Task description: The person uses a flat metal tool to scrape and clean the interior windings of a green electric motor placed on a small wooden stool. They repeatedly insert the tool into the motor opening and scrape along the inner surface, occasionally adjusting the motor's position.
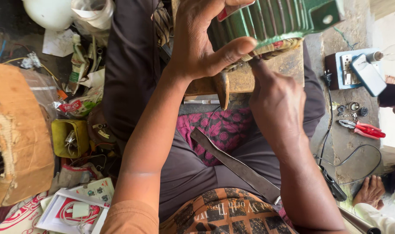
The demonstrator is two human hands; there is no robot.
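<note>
A left hand is clamping around a green ribbed motor, thumb pressing along its lower edge, while the right hand is pinching its fingertips shut on the winding bulging from the motor's open end. The motor is resting on a rusty block across the seated person's lap, at the block's far edge. By the look of it, the winding is being dressed or tucked at the rim, and the next move seems to call for a steady hold and a careful pull along the coil. A flat metal strip is lying over the thighs. Red pliers and a blue switch box are sitting on the concrete floor at right, near another person's hand; a yellow tin is standing among litter at left
</note>
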